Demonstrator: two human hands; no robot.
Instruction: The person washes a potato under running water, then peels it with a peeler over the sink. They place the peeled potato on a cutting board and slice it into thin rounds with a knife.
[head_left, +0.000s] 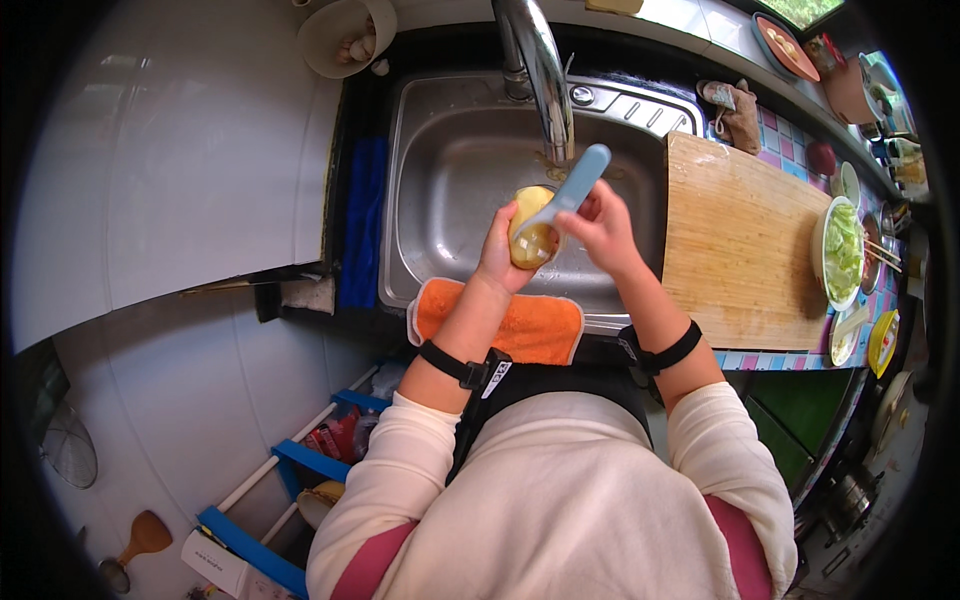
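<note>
Over the stainless steel sink (457, 172), my left hand (501, 251) grips a potato (531, 251), whose upper part looks peeled and pale yellow. My right hand (604, 229) holds a peeler with a light blue handle (581, 180), its head against the potato's upper side. The fingers of my right hand hide part of the handle's lower end. Just behind both hands, the chrome faucet (551, 105) reaches over the basin. Bits of peel (555, 166) lie in the sink below the spout.
An orange cloth (540, 326) hangs over the sink's front edge. To the right lies a wooden cutting board (739, 247), with a bowl of lettuce (841, 251) at its far side. A white bowl with garlic (315, 37) stands back left. A blue cloth (364, 225) lies left of the sink.
</note>
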